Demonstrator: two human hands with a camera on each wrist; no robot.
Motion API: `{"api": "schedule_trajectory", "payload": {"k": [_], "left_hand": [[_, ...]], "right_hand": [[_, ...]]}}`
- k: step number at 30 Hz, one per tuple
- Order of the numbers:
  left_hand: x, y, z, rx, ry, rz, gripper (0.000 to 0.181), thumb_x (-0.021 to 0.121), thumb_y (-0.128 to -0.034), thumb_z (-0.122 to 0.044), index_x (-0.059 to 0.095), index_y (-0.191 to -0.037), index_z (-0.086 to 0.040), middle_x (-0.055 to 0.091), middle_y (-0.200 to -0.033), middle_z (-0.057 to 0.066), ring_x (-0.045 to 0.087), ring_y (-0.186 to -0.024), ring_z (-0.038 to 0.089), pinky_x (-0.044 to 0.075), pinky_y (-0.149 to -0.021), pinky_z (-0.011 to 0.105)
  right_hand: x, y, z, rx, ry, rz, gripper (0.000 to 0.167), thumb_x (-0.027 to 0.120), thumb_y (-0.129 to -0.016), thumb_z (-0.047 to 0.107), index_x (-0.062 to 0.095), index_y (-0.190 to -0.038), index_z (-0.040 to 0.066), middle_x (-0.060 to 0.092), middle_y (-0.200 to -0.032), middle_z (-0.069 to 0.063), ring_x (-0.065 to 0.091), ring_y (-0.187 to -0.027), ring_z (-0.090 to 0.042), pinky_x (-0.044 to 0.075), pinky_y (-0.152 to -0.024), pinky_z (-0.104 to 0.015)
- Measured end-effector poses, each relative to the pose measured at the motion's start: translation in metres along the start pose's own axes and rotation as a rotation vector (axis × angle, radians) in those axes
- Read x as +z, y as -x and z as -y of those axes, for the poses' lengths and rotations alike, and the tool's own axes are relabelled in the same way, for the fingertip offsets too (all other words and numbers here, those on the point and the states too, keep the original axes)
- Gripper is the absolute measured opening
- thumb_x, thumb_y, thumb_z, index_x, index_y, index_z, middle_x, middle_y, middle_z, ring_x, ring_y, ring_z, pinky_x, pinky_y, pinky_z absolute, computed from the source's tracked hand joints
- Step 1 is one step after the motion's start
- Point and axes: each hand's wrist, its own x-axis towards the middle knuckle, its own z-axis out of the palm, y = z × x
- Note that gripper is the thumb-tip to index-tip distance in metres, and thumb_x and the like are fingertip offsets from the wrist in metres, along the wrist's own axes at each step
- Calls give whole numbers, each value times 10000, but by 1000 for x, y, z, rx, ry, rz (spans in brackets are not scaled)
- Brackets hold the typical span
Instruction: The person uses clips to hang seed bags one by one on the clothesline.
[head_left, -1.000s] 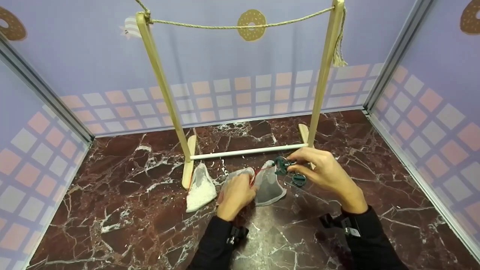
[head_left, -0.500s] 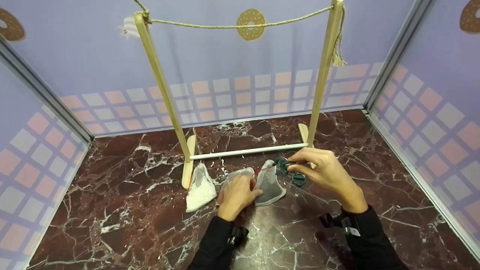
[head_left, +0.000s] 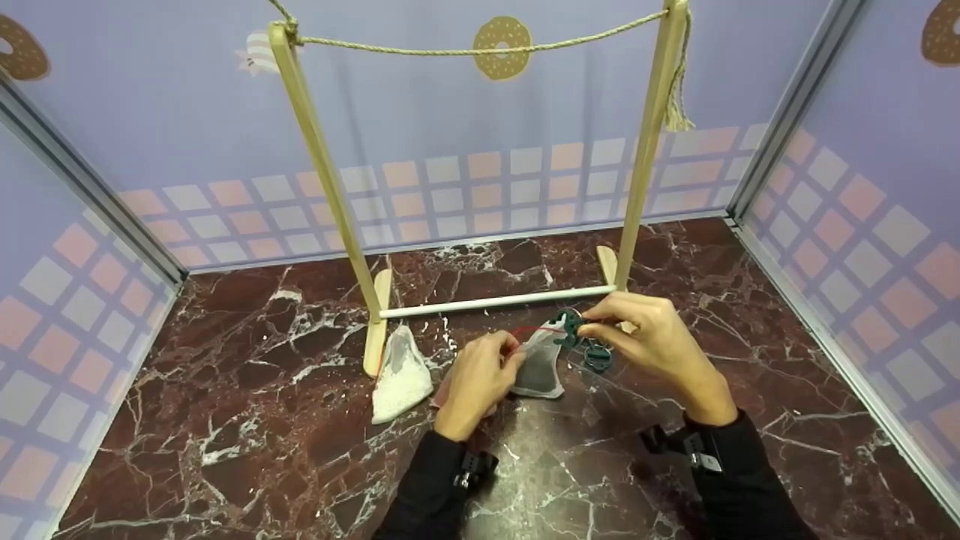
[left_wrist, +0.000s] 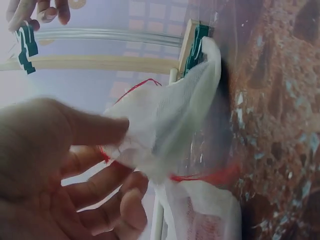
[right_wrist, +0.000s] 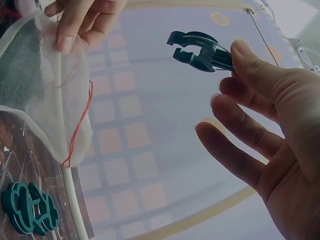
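In the head view my left hand (head_left: 480,379) is at the upper edge of the dark-filled mesh bag (head_left: 540,369). The left wrist view shows its thumb and fingers pinching the white mesh (left_wrist: 137,112), beside a loose red string (left_wrist: 137,88). My right hand (head_left: 660,349) pinches a dark green clip (head_left: 570,328) near the bag's top; in the right wrist view that clip (right_wrist: 200,51) has its jaws apart, with nothing between them. Partly under my left hand lies a pinkish bag (head_left: 444,396). A second green clip (head_left: 597,356) rests on the table below my right hand.
A white-filled mesh bag (head_left: 403,386) lies left of my hands, by the foot of a wooden frame (head_left: 322,161). The frame has a low white bar (head_left: 499,302) and a rope (head_left: 420,52) across its top. Patterned walls enclose the marbled table (head_left: 247,465).
My left hand has moved off the middle bag and taken hold of the dark-filled one, whose lower edge has shifted up. The red string is drawn toward the clip. My right hand has barely moved.
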Motion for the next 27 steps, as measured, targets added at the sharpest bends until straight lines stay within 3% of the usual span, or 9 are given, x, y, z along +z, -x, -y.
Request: {"api": "schedule_trajectory", "payload": {"k": [6,14,21,24,27], "left_hand": [[0,-1,0,-3,34,-51,43,753,-889,-141,746,-907,-102,716,-766,-23,665,-667,159,540,-628,383],[-3,0,-2,-2,28,-106,142,782,-890,-135,818,-1027,-128,774,-970,39,737,-741,207,574,-602,389],[-9,-5,-2,118,107,-245,165,794,-859,-56,802,-1022,-77,764,-992,105,753,-797,229,602,-653,319],[-13,-7,-1,142,133,-286,156,774,-871,-37,794,-1024,-57,771,-949,85,736,-731,193,594,-625,297],[-17,-9,-2,149,162,-319,123,748,-894,-42,783,-1011,-59,770,-917,44,721,-744,161,591,-675,314]], "right_hand": [[-2,0,1,5,17,-16,205,850,-765,13,764,-935,89,741,-889,-10,691,-759,-116,568,-700,-213],[-5,0,-1,-6,50,-19,190,849,-771,18,762,-929,78,744,-885,-19,687,-731,-121,556,-681,-185],[-8,0,-1,2,82,-40,187,847,-779,27,770,-936,96,731,-857,-1,613,-670,-68,487,-588,-173],[-10,0,0,12,88,-48,191,848,-779,29,772,-938,103,718,-848,31,588,-656,-55,465,-567,-172],[-10,1,0,16,96,-53,196,850,-773,30,770,-937,102,713,-842,38,585,-648,-61,459,-563,-166]]}}
